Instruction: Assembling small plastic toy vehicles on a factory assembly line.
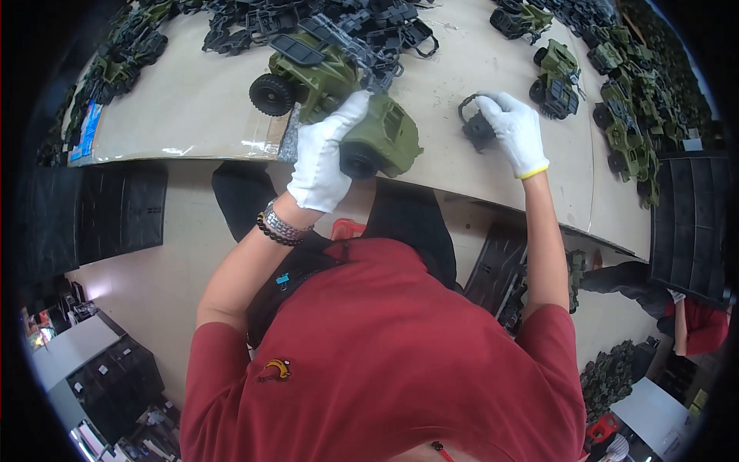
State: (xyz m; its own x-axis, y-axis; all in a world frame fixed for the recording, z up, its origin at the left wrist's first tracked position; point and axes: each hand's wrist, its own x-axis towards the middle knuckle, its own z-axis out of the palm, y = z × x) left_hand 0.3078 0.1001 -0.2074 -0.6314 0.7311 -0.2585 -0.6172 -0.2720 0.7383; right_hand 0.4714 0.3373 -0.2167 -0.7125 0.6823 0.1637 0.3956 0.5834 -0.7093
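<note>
My left hand (323,158), in a white glove, is closed around the middle of a green toy jeep (385,135) with black wheels, held over the table's near edge. A dark grey rack hangs at the jeep's far end. To the right, my gloved right hand (514,132) pinches a small black plastic part with a curved loop (479,129), just above the tabletop. Part of that piece is hidden behind my fingers.
A heap of black plastic parts (308,19) spreads along the far side of the table (431,85). More green toy jeeps (556,77) stand at the right, and others (123,65) at the far left. Black crates (689,223) flank the table. Another person (697,327) is at the lower right.
</note>
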